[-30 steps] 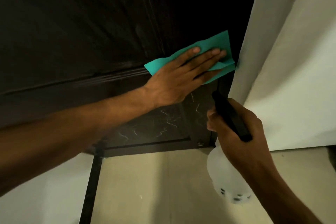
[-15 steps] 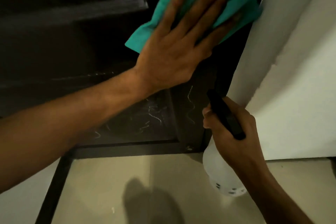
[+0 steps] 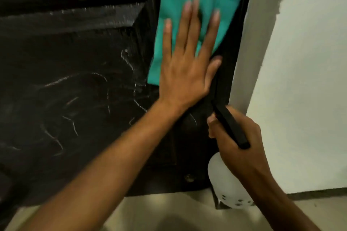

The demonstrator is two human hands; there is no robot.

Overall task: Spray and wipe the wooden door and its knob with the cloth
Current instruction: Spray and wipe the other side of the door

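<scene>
door (image 3: 78, 84): its dark panel fills the left and centre of the view, straight ahead of both hands, its right edge met by the pale wall (image 3: 300, 80). the cloth (image 3: 187, 15) is pressed flat against the right stile by the left hand (image 3: 187, 73), fingers straight and spread. the cloth's long axis runs up along the stile, in line with the forearm. wet streaks are seen on the panel to the left of the cloth. the bottle (image 3: 229, 193) is gripped by the right hand (image 3: 242, 137), curled round its neck, lower and nearer the wall. the left hand is judged better placed for the next stroke. no knob is seen.
</scene>
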